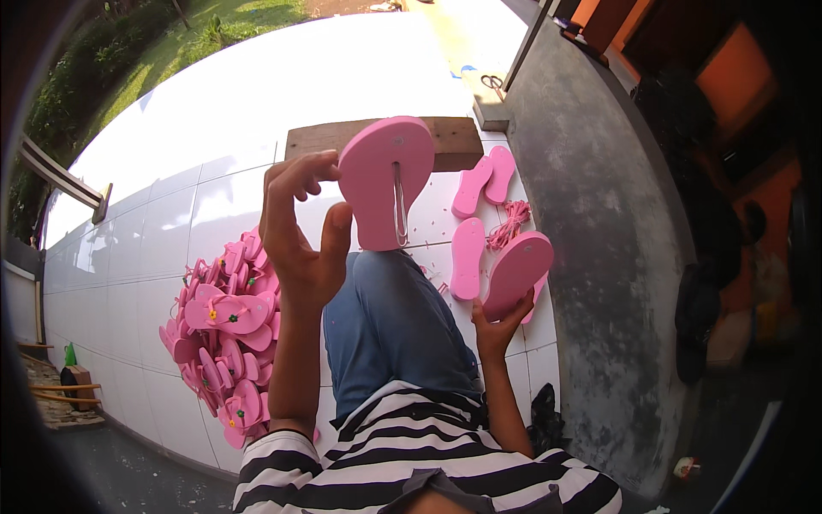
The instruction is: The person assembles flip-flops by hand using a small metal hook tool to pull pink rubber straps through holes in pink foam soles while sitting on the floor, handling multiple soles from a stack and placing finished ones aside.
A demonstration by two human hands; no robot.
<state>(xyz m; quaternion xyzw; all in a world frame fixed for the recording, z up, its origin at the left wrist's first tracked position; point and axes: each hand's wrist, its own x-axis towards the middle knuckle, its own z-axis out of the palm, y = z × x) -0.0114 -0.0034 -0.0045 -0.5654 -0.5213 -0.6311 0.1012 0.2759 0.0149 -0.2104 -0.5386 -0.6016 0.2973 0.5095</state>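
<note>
A person in a striped shirt [385,458] and blue jeans [385,317] sits on a white tiled floor [103,308], seen from above. Sunlight washes out the far tiles, and beyond them, upper left, lies a green lawn [214,34]. A grey, blotchy concrete ledge [591,257] runs along the right, beside a dark interior with orange panels [745,73]. Ahead is a wooden block [458,141]; farther off, scissors [492,83] rest on a step. A pink sole [374,180] stands raised just above the knee, in front of the block, with a thin shiny metal loop [396,188] against its face. The left hand [300,231] is open beside it, fingers bent and thumb spread; whether the fingertips touch its edge is hard to tell. The right hand [501,330] grips the lower end of a second sole [521,270]. Near that are loose pink soles [467,257] and a bundle of pink straps [511,223]. To the left is a heap of pink sandals [231,317], some trimmed with small flowers. Pale marks near the tops of both raised soles are too small to read.
</note>
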